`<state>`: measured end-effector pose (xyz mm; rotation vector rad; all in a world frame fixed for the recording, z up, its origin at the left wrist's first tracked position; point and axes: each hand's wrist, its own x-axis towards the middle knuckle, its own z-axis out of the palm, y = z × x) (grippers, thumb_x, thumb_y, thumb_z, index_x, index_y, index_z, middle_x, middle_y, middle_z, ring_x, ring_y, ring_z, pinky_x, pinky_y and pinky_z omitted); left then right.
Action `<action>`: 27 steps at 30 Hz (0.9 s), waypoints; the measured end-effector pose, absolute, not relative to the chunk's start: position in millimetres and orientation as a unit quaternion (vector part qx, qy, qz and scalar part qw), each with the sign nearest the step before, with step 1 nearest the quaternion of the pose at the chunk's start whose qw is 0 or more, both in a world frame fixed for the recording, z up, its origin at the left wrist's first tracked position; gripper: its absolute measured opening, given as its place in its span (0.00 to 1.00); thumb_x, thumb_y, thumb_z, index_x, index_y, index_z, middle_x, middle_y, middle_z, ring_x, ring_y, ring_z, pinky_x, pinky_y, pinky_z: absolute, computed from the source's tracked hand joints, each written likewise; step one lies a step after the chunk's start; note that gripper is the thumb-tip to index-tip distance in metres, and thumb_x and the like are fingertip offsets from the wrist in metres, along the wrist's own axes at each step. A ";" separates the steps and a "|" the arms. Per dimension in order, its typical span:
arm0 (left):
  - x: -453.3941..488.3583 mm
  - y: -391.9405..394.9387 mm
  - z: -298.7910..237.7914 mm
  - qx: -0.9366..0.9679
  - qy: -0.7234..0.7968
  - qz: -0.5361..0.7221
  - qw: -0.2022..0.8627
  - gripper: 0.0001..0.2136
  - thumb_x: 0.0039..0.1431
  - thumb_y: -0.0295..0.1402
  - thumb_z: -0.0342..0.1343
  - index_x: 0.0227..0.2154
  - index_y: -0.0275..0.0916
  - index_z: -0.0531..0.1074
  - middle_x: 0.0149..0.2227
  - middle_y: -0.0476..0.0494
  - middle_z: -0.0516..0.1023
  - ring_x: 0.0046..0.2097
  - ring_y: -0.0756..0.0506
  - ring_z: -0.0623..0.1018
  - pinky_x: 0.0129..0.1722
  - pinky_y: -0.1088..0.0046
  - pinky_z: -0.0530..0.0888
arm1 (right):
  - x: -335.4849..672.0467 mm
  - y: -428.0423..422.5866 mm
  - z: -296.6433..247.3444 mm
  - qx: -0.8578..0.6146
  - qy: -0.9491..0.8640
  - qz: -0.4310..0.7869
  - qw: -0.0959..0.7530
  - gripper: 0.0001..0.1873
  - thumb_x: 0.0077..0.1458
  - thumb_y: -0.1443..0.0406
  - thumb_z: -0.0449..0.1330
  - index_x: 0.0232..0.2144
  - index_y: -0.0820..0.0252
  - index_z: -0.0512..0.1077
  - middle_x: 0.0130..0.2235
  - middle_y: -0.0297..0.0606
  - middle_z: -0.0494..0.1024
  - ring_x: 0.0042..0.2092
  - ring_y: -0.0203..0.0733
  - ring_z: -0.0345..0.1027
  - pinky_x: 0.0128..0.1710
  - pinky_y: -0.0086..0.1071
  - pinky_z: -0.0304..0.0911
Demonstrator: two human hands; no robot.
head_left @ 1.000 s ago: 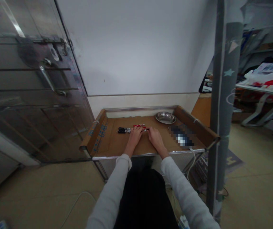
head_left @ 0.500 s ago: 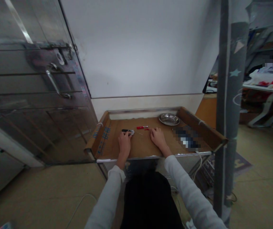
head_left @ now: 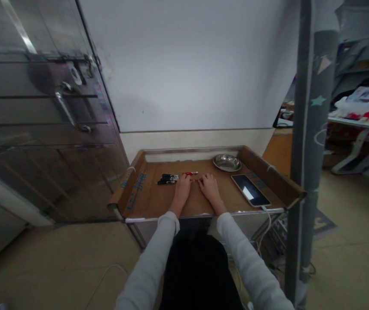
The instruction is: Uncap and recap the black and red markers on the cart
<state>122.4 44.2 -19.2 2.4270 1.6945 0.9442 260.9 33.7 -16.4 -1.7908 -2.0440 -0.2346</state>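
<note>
My left hand [head_left: 183, 185] is closed, its fingertips down near the cardboard surface just right of a group of black pens [head_left: 166, 182]. Facing it, my right hand [head_left: 209, 185] is closed with its fingertips on a small red piece [head_left: 198, 179], which could be a pen part; its kind is too small to tell. What my left fingers hold, if anything, is hidden. Just beyond my left fingertips lies a red pen [head_left: 188, 173], partly covered by that hand.
A cardboard-lined tray table [head_left: 158, 202] with raised sides holds everything. At its back right sits a round metal dish [head_left: 227, 162]. A phone [head_left: 250, 190] with a white cable [head_left: 268, 224] lies at the right. A grey pole [head_left: 313, 129] stands beside the table.
My left hand has left the black pens and moved right, close to my right hand. My right hand stays near the small red piece, its fingers now drawn in toward my left hand.
</note>
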 end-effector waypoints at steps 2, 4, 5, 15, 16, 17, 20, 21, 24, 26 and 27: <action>126.3 49.7 -22.2 0.780 0.543 0.310 0.020 0.06 0.60 0.27 0.48 0.35 0.36 0.70 0.41 0.40 0.72 0.45 0.45 0.72 0.48 0.65 0.68 | 259.9 34.2 -16.5 -0.632 -0.744 -0.085 0.200 0.11 0.61 0.64 0.49 0.39 0.62 0.70 0.42 0.45 0.72 0.45 0.45 0.62 0.43 0.34 0.53; 127.3 52.1 -25.2 0.780 0.540 0.316 0.013 0.06 0.61 0.27 0.48 0.35 0.35 0.70 0.40 0.40 0.72 0.45 0.44 0.72 0.48 0.65 0.68 | 258.8 34.4 -16.0 -0.624 -0.751 -0.087 0.199 0.11 0.61 0.65 0.48 0.39 0.62 0.69 0.42 0.45 0.73 0.45 0.45 0.62 0.43 0.34 0.53; 127.1 52.4 -26.4 0.779 0.540 0.318 0.010 0.06 0.61 0.27 0.48 0.35 0.35 0.70 0.40 0.40 0.72 0.45 0.44 0.72 0.48 0.65 0.68 | 258.5 34.4 -15.8 -0.625 -0.749 -0.088 0.202 0.11 0.61 0.65 0.48 0.39 0.63 0.69 0.42 0.45 0.73 0.45 0.45 0.62 0.44 0.35 0.52; 125.5 53.0 -26.6 0.792 0.509 0.332 0.051 0.10 0.61 0.23 0.42 0.37 0.36 0.69 0.41 0.39 0.75 0.45 0.45 0.73 0.49 0.65 0.69 | 259.2 38.6 -16.1 -0.579 -0.777 -0.039 0.243 0.10 0.61 0.68 0.49 0.39 0.63 0.70 0.42 0.43 0.75 0.44 0.42 0.64 0.46 0.32 0.54; 125.8 52.7 -26.6 0.794 0.504 0.336 0.057 0.10 0.61 0.22 0.42 0.37 0.36 0.69 0.41 0.39 0.75 0.45 0.46 0.73 0.49 0.65 0.69 | 259.6 39.1 -16.0 -0.570 -0.782 -0.030 0.251 0.10 0.61 0.69 0.49 0.39 0.63 0.70 0.42 0.42 0.75 0.44 0.42 0.64 0.46 0.31 0.55; 126.2 52.4 -26.6 0.794 0.500 0.340 0.061 0.11 0.62 0.23 0.42 0.38 0.36 0.69 0.42 0.40 0.75 0.45 0.46 0.74 0.49 0.65 0.69 | 260.1 39.0 -15.8 -0.564 -0.784 -0.023 0.258 0.10 0.61 0.69 0.49 0.40 0.64 0.69 0.42 0.42 0.75 0.44 0.42 0.64 0.46 0.31 0.55; 127.8 52.3 -25.8 0.795 0.498 0.342 0.061 0.11 0.63 0.25 0.41 0.42 0.36 0.67 0.43 0.39 0.76 0.46 0.46 0.75 0.48 0.66 0.70 | 261.0 34.7 -14.6 -0.575 -0.776 -0.027 0.260 0.11 0.61 0.68 0.49 0.40 0.64 0.70 0.42 0.43 0.74 0.44 0.43 0.64 0.46 0.32 0.55; 128.5 53.5 -25.1 0.795 0.499 0.341 0.054 0.12 0.63 0.25 0.40 0.44 0.35 0.67 0.44 0.38 0.75 0.46 0.45 0.75 0.48 0.67 0.70 | 260.9 31.7 -13.9 -0.586 -0.769 -0.037 0.254 0.10 0.60 0.69 0.49 0.38 0.64 0.70 0.41 0.44 0.74 0.44 0.44 0.63 0.45 0.33 0.55; 130.6 61.9 -21.7 0.793 0.509 0.335 0.017 0.16 0.62 0.23 0.39 0.50 0.34 0.63 0.48 0.36 0.73 0.50 0.45 0.73 0.51 0.65 0.68 | 259.0 20.6 -10.9 -0.612 -0.752 -0.081 0.233 0.09 0.59 0.69 0.50 0.37 0.63 0.70 0.40 0.45 0.74 0.44 0.46 0.63 0.44 0.34 0.54; 132.2 69.6 -19.3 0.795 0.513 0.324 -0.007 0.17 0.62 0.23 0.39 0.52 0.34 0.62 0.52 0.35 0.71 0.54 0.45 0.70 0.53 0.64 0.66 | 257.2 14.3 -9.1 -0.616 -0.748 -0.102 0.227 0.10 0.60 0.69 0.49 0.38 0.61 0.70 0.40 0.44 0.74 0.44 0.46 0.63 0.43 0.35 0.53; 132.8 72.8 -18.4 0.796 0.517 0.314 -0.015 0.17 0.62 0.23 0.40 0.51 0.34 0.63 0.52 0.35 0.71 0.54 0.44 0.70 0.54 0.64 0.65 | 256.7 12.3 -8.4 -0.621 -0.743 -0.106 0.224 0.10 0.60 0.69 0.49 0.38 0.60 0.70 0.40 0.44 0.74 0.44 0.46 0.63 0.43 0.35 0.53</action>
